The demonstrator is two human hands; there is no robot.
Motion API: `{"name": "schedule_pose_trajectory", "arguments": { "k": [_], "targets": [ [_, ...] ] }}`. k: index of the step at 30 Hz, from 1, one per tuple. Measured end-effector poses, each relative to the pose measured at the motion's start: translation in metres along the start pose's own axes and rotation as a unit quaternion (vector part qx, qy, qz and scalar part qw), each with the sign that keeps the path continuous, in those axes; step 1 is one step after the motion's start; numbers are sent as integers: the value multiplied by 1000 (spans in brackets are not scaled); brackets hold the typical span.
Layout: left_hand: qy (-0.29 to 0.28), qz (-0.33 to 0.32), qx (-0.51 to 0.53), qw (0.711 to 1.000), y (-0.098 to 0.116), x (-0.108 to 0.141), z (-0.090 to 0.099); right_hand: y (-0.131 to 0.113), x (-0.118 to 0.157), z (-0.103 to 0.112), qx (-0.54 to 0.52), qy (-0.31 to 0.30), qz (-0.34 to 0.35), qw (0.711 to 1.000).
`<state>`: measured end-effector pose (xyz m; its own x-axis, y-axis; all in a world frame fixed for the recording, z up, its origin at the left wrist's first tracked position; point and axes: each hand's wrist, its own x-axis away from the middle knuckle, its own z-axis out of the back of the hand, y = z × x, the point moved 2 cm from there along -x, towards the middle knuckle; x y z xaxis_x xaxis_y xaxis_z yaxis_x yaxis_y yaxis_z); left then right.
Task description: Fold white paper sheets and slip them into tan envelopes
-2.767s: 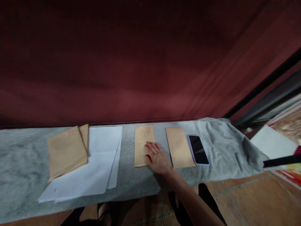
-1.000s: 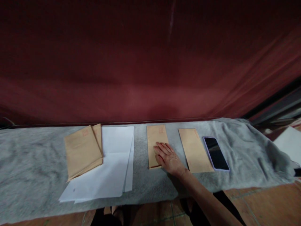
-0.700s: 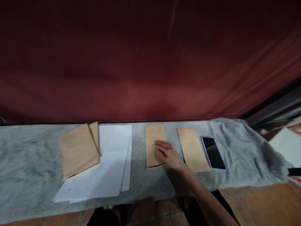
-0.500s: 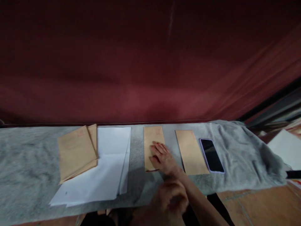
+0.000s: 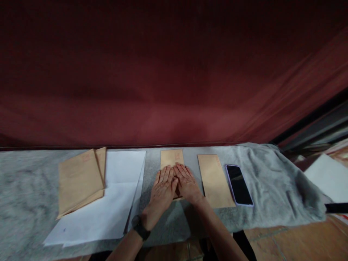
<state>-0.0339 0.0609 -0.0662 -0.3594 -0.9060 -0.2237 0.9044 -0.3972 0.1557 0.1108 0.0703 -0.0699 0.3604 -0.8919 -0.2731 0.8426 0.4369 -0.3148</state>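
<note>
A brown envelope [image 5: 170, 156] with red print near its top right lies upright on the grey cloth, mostly covered by my hands. My left hand [image 5: 162, 188] rests flat on its left side, fingers stretched out. Beside it, my right hand [image 5: 187, 184] presses flat on the right side, fingers extended, the thumbs close together. A second brown envelope [image 5: 216, 181] lies just right of my right hand, apart from it. Further left, several brown envelopes [image 5: 80, 181] overlap white paper sheets [image 5: 119, 203].
A phone [image 5: 239, 185] in a purple case lies right of the second envelope. The grey cloth [image 5: 272, 185] covers the narrow surface, bunched at its right end. Behind it hangs a dark red fabric [image 5: 163, 90]. White paper [image 5: 327, 177] is at the far right.
My left hand, raised and blurred near the front edge before, has come down flat on the envelope beside my right hand. The view has shifted slightly.
</note>
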Motion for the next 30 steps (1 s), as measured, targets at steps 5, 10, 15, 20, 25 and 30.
{"name": "schedule_pose_trajectory", "arguments": {
  "k": [5,10,15,20,25,30],
  "targets": [
    [-48,-19,-2,999,-12,-53,-4,-4,3,-3,-2,15,-14,1000],
    [-56,-47,1,997,-21,-84,-9,-13,8,-1,-7,-2,-24,1000],
    [-55,-48,-1,997,-21,-73,-5,-14,19,4,-16,-27,-11,999],
    [-40,-76,0,996,-17,-41,1,-9,24,8,-22,-13,1,1000],
    [-27,-96,-10,995,-12,-1,3,-4,23,12,-21,-9,7,1000],
    [-20,-119,-14,993,-6,24,9,-2,19,9,-1,-8,-13,1000]
  ]
}}
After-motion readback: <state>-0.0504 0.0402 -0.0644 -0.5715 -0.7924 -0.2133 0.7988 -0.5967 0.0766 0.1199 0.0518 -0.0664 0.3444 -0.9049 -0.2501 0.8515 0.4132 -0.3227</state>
